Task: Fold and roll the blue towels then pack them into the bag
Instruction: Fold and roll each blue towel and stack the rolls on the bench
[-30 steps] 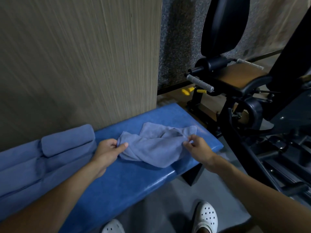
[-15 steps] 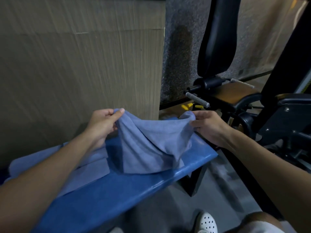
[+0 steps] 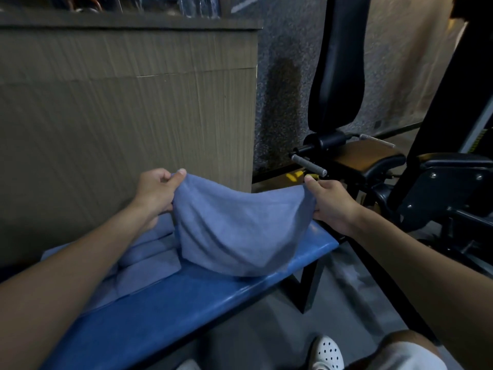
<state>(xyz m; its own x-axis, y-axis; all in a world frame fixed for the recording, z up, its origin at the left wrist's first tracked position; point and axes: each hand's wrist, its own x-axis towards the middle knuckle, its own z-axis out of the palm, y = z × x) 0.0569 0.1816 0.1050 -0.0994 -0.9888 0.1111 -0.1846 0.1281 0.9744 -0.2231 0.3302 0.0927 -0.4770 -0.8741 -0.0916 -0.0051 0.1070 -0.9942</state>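
Setting: gym corner with a ribbed brown wall panel (image 3: 128,124) behind and a speckled grey wall to its right.
Desk: long padded bench with a glossy blue vinyl top (image 3: 170,311) on a black leg, running from lower left toward the middle right.
Held towel: soft blue-grey terry towel (image 3: 237,231), lifted off the desk by its two upper corners; its middle sags in a curve and its lower edge rests on the blue padding.
Left hand: left hand (image 3: 156,192) closed on the towel's left corner, thumb on top, fingers curled under the cloth.
Right hand: right hand (image 3: 332,201) closed on the towel's right corner, thumb laid along the top edge, fingers behind the cloth.
Other towels: stack of folded and rolled blue towels (image 3: 149,260) lying on the desk just left of the held one, partly under the left forearm.
Machine: black exercise machine (image 3: 338,76) with an upright back pad and a brown seat, standing to the right of the desk.
Floor: grey floor, with a white perforated clog (image 3: 328,352) at the bottom edge.
Bag: not seen.
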